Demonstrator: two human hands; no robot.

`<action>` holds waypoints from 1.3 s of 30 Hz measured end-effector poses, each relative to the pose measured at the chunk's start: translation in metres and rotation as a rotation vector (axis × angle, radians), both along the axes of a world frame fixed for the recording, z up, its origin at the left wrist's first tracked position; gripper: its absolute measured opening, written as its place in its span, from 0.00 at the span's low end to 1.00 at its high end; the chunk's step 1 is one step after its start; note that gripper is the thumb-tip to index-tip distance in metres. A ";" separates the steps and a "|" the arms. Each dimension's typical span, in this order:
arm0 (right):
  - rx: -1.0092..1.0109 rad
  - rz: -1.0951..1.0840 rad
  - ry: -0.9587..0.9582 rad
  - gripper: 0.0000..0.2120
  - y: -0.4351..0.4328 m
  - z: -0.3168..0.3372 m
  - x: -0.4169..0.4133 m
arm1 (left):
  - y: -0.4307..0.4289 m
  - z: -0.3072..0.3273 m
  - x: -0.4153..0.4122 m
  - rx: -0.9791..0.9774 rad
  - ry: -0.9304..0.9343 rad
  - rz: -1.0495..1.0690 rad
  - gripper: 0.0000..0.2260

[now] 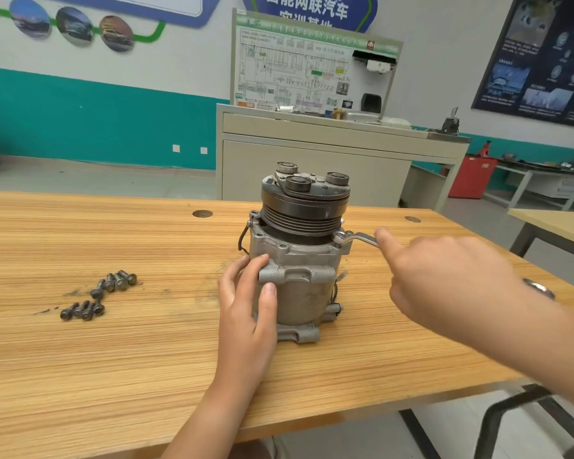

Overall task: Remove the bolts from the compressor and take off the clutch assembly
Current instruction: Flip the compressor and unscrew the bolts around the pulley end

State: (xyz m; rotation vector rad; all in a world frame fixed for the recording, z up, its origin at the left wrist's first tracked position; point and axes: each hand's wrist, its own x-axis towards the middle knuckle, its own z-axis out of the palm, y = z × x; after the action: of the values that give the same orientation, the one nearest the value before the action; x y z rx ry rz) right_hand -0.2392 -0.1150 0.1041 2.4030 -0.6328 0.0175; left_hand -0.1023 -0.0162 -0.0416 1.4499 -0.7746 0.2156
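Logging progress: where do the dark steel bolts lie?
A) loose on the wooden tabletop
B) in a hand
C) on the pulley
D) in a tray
A: the dark steel bolts lie loose on the striped wooden tabletop, left of the grey metal compressor.

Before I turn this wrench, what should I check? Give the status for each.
1. Wrench ring end seated at the compressor flange: ok.
2. Left hand holding the compressor body: ok.
3. Right hand gripping the wrench handle: ok.
4. Compressor upright on the table: ok.
5. Loose bolts lying apart, to the left: ok.
6. Bolts remaining on the far side: cannot tell.
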 end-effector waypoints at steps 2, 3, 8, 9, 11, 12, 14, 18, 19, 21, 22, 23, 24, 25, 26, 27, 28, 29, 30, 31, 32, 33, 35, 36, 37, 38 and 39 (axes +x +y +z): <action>0.064 0.079 -0.013 0.31 -0.016 0.004 -0.004 | 0.000 0.000 0.000 0.003 0.001 -0.003 0.13; 0.099 0.100 -0.015 0.30 -0.024 0.006 -0.005 | 0.000 0.000 0.000 0.004 0.004 -0.005 0.13; -0.068 0.174 0.002 0.35 -0.058 0.007 0.003 | 0.000 -0.001 0.001 0.002 0.010 -0.003 0.13; -0.095 0.151 -0.004 0.33 -0.064 0.004 0.008 | 0.000 -0.001 0.001 0.004 0.010 -0.003 0.13; -0.122 0.149 -0.046 0.24 -0.077 -0.002 0.020 | 0.000 -0.001 0.001 0.008 0.014 -0.006 0.13; -0.114 0.175 -0.087 0.20 -0.082 -0.006 0.026 | 0.000 -0.001 0.001 0.011 0.014 -0.006 0.13; -0.076 0.301 -0.219 0.16 -0.095 -0.016 0.039 | 0.000 -0.001 0.001 0.018 0.013 -0.004 0.13; 0.025 0.511 -0.456 0.11 -0.106 -0.034 0.070 | 0.002 -0.001 0.001 0.022 0.016 -0.013 0.14; 0.036 0.507 -0.442 0.10 -0.105 -0.036 0.076 | 0.002 -0.001 0.001 0.022 0.017 -0.015 0.14; 0.031 0.536 -0.439 0.10 -0.107 -0.035 0.082 | 0.002 0.000 0.001 0.024 0.016 -0.019 0.14; 0.029 0.552 -0.465 0.10 -0.107 -0.034 0.079 | 0.002 0.000 0.001 0.024 0.015 -0.022 0.14; 0.054 0.556 -0.512 0.10 -0.107 -0.032 0.074 | 0.002 0.000 0.001 0.025 0.016 -0.025 0.14; 0.095 0.551 -0.575 0.11 -0.104 -0.030 0.065 | 0.002 0.000 0.001 0.026 0.017 -0.025 0.14; 0.140 0.536 -0.644 0.12 -0.101 -0.029 0.056 | 0.002 0.000 0.002 0.026 0.015 -0.024 0.14; 0.203 0.516 -0.714 0.14 -0.096 -0.028 0.045 | 0.002 -0.001 0.002 0.024 0.012 -0.023 0.14; 0.284 0.497 -0.772 0.16 -0.089 -0.027 0.034 | 0.002 -0.001 0.002 0.023 0.011 -0.023 0.14; 0.366 0.479 -0.799 0.17 -0.083 -0.026 0.022 | 0.001 -0.001 0.002 0.022 0.012 -0.024 0.14; 0.417 0.458 -0.784 0.19 -0.076 -0.024 0.011 | 0.001 -0.001 0.002 0.022 0.012 -0.025 0.14; 0.421 0.429 -0.724 0.21 -0.070 -0.022 0.000 | 0.001 -0.001 0.002 0.023 0.009 -0.024 0.14; 0.398 0.382 -0.622 0.23 -0.064 -0.020 -0.010 | 0.001 -0.001 0.001 0.023 0.005 -0.021 0.14; 0.360 0.325 -0.508 0.24 -0.059 -0.018 -0.017 | 0.001 -0.001 0.001 0.022 0.001 -0.018 0.14; 0.315 0.278 -0.423 0.25 -0.055 -0.017 -0.022 | 0.001 -0.001 0.001 0.021 -0.002 -0.016 0.14; 0.228 0.229 -0.345 0.24 -0.050 -0.019 -0.024 | 0.001 -0.001 0.001 0.021 -0.006 -0.013 0.15; 0.189 0.216 -0.311 0.23 -0.047 -0.019 -0.023 | 0.002 -0.001 0.001 0.022 -0.010 -0.011 0.15; 0.162 0.205 -0.275 0.23 -0.043 -0.019 -0.020 | 0.002 -0.001 0.001 0.024 -0.014 -0.008 0.15; 0.146 0.195 -0.246 0.23 -0.040 -0.019 -0.018 | 0.002 -0.001 0.001 0.027 -0.017 -0.007 0.15; 0.135 0.178 -0.226 0.24 -0.037 -0.018 -0.017 | 0.002 -0.001 0.001 0.030 -0.016 -0.008 0.15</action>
State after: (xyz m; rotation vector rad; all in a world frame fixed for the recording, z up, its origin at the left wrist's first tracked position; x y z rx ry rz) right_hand -0.2563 -0.1524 0.0860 2.6043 -0.5338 0.3360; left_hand -0.1015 -0.0146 -0.0428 1.4751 -0.7998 0.2108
